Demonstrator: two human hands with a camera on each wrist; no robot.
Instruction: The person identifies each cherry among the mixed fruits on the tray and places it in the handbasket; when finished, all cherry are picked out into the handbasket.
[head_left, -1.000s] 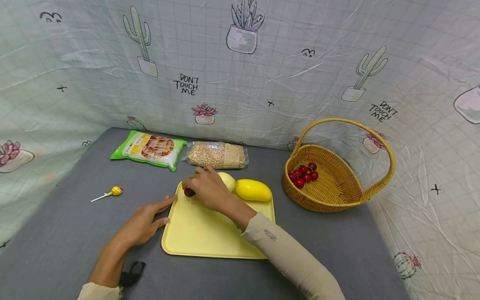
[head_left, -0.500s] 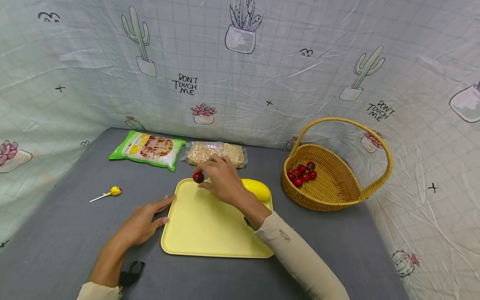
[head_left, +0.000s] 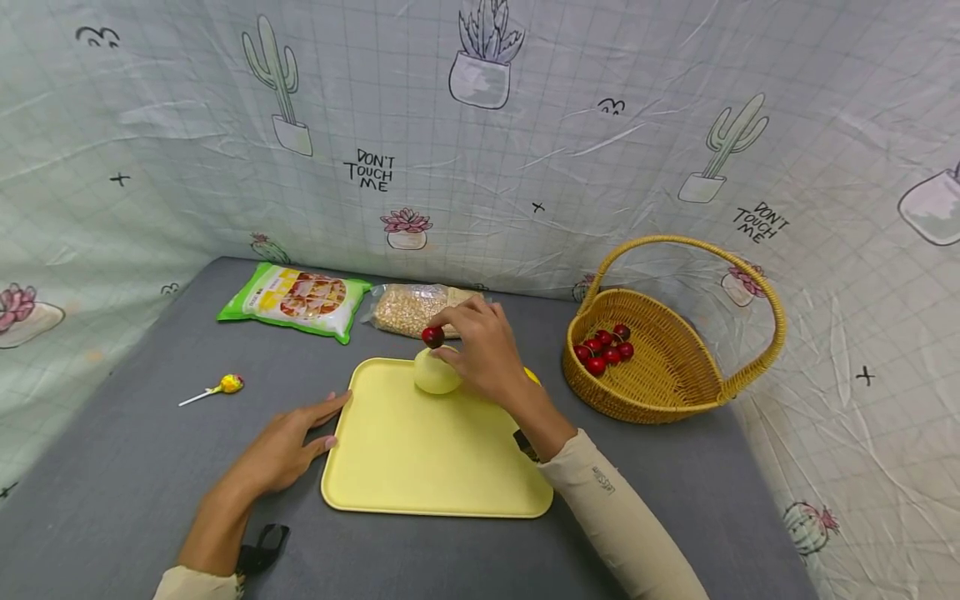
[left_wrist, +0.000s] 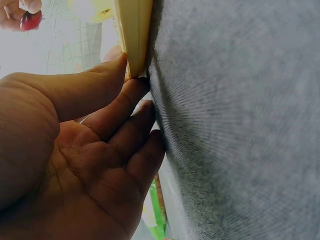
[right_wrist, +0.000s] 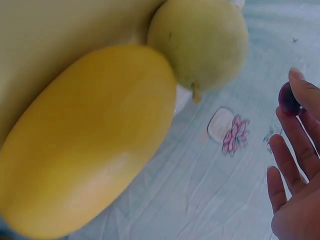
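Observation:
My right hand (head_left: 487, 350) pinches a dark red cherry (head_left: 432, 337) between thumb and fingertips, raised above the pale green pear (head_left: 437, 372). In the right wrist view, the cherry (right_wrist: 289, 100) sits at the thumb tip while the other fingers spread loosely. The pear stands at the back of the yellow tray (head_left: 420, 467). Beside it lies a yellow mango-like fruit (right_wrist: 95, 140), mostly hidden behind my right hand in the head view. My left hand (head_left: 281, 450) rests at the tray's left edge, thumb and fingertips touching the rim (left_wrist: 134, 40).
A wicker basket (head_left: 667, 367) with a tall handle holds several cherries (head_left: 611, 354) at the right. Behind the tray lie a green-and-white food bag (head_left: 300, 300) and a clear bag of grains (head_left: 408, 310). A lollipop (head_left: 231, 383) lies at the left. A printed curtain (head_left: 480, 167) backs the table.
My right hand has lifted the cherry from the tray's back left corner and carried it right, to above the pear. My left hand has stayed at the tray's edge.

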